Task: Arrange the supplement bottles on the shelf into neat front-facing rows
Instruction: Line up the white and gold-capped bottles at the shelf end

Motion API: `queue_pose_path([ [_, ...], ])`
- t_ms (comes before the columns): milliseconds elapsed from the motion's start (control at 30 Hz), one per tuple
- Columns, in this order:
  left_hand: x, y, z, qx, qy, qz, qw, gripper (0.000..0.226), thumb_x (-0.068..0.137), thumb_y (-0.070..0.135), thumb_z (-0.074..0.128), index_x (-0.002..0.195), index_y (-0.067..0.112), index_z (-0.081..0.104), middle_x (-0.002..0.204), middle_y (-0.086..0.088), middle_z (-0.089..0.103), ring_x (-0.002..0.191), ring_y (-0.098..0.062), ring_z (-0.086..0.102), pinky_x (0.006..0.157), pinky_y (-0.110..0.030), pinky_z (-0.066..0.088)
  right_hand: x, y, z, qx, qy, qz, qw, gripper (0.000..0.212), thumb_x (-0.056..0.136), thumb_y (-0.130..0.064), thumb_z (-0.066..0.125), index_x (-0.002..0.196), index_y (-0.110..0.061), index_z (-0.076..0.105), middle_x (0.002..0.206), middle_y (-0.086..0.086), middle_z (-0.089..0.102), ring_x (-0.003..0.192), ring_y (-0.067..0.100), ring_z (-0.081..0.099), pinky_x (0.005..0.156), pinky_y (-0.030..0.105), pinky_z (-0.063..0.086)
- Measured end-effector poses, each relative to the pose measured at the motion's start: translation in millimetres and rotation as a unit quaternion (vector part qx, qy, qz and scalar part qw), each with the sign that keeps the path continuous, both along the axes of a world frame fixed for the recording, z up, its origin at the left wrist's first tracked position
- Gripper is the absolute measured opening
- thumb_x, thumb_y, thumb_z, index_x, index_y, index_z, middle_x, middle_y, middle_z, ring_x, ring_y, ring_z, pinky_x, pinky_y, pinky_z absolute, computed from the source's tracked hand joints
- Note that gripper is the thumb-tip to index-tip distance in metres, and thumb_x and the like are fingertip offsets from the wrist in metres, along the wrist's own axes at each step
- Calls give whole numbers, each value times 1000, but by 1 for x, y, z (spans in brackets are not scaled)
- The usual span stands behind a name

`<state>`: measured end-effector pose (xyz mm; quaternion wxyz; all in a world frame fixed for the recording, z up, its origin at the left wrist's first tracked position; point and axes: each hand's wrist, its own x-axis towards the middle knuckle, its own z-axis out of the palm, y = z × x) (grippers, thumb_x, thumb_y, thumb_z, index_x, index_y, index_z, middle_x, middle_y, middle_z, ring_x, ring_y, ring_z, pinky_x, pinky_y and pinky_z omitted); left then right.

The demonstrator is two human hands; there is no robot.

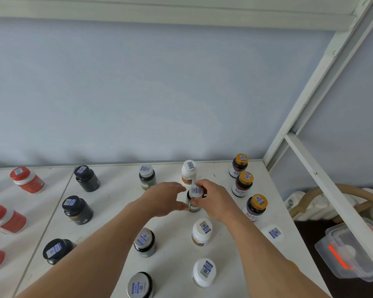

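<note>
Held bottle: a small dark green bottle with a silver cap and a blue-and-white sticker on top, standing on the white shelf about mid-depth, a bit right of centre.

Right hand: the right hand is wrapped round the bottle's right side, fingers curled over the cap edge, thumb low on the body, so it's gripping it.

Left hand: the left hand is cupped against the bottle's left side, fingertips at the cap and thumb near the base; looks like it's touching, but hard to be sure from this angle.

Around it: a white bottle just behind, another silver-capped green bottle back-left, a white-capped bottle in front.

Right side: three gold-capped dark bottles run front to back along the right edge.

Left side: black jars in a loose column, and red jars further left on the next shelf panel.

In the way: the hands cover most of the held bottle's label.

Which way it points: upright, long axis vertical, cap up. Can't tell where the label front faces.
</note>
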<state>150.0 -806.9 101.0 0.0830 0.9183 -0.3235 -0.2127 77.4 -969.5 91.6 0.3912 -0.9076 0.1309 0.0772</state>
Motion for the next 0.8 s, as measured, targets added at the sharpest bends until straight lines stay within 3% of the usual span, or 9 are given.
queue_pose_path([
  [800, 3, 41, 8, 48, -75, -4, 996, 50, 95, 47, 48, 141, 28, 43, 145, 13, 43, 127, -16, 49, 98, -34, 44, 7, 34, 4, 7, -11, 13, 1000, 51, 83, -28, 73, 130, -25, 53, 118, -5, 62, 105, 13, 58, 89, 24, 44],
])
